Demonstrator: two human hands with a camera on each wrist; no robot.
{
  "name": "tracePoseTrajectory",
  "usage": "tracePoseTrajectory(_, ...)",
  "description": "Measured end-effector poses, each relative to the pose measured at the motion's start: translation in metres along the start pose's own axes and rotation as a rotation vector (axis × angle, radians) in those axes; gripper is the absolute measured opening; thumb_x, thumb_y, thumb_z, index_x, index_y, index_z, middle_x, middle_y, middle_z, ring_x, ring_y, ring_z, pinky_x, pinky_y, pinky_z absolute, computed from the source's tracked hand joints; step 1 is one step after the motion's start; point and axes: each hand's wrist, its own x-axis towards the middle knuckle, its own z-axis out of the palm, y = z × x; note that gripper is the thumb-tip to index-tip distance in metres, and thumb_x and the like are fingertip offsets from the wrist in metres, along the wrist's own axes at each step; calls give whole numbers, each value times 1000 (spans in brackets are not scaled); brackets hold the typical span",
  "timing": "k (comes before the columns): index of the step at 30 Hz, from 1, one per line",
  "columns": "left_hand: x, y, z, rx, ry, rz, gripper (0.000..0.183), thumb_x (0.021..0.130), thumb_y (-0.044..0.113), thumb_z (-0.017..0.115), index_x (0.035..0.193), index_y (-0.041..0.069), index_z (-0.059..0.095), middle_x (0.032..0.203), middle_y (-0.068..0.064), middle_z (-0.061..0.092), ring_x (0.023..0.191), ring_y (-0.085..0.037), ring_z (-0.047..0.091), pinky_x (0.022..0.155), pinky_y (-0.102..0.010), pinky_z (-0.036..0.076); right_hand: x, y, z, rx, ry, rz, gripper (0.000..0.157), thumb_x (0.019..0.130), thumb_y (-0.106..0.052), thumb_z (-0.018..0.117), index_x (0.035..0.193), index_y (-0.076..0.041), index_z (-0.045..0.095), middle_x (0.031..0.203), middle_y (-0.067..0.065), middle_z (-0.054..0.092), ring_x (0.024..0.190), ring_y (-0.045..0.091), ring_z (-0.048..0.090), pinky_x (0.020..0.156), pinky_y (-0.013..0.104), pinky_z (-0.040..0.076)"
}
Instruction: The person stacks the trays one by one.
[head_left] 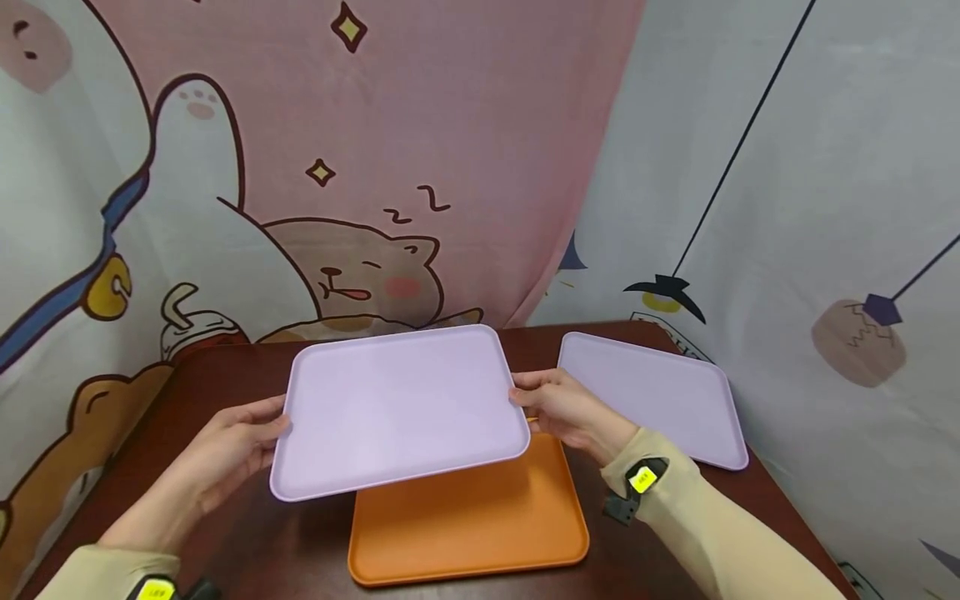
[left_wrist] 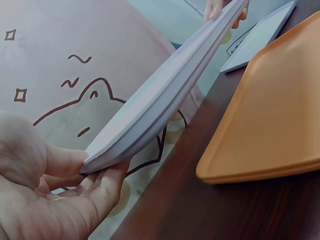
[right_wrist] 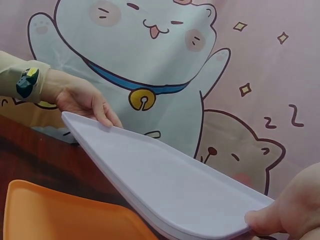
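Note:
A pale lilac tray (head_left: pixel 405 408) is held up in the air, tilted, between my two hands. My left hand (head_left: pixel 228 446) pinches its left short edge, with the thumb on top and the fingers underneath. On the opposite short edge, my right hand (head_left: pixel 570 408) grips the rim the same way. Lines run along the tray's side (left_wrist: pixel 165 102) in the left wrist view; I cannot tell whether it is one tray or a stack. Below it, an orange tray (head_left: pixel 472 533) lies on the table, partly covered from the head view; its edge looks layered in the left wrist view.
Another lilac tray (head_left: pixel 660 396) lies at the table's back right, close to the wall cloth. The dark brown table (head_left: pixel 262 542) meets a printed cloth (head_left: pixel 480 150) with cartoon animals behind and to the sides.

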Motion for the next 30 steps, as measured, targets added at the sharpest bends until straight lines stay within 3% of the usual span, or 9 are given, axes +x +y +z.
tracePoseTrajectory(12, 5, 2, 27, -55, -45, 13, 59, 111, 7, 52, 160, -14, 26, 129, -15, 66, 106, -22, 69, 91, -41, 61, -34, 5, -23, 44, -32, -8, 49, 108, -1, 54, 152, 16, 42, 116, 12, 73, 98, 21, 73, 85, 41, 62)
tracePoseTrajectory(18, 8, 0, 38, -81, -91, 27, 61, 110, 6, 53, 160, -16, 24, 127, -14, 68, 105, -21, 69, 90, -41, 61, -53, 9, -31, 71, -13, 6, 46, 108, -3, 57, 149, 15, 47, 113, 11, 73, 97, 24, 74, 87, 44, 62)
tracePoseTrajectory(30, 3, -5, 54, -125, -102, 39, 60, 109, 4, 55, 158, -17, 27, 124, -13, 70, 104, -19, 70, 91, -40, 61, -77, 22, -41, 106, -20, 12, 46, 107, -3, 59, 149, 15, 49, 113, 10, 74, 99, 25, 73, 87, 45, 62)
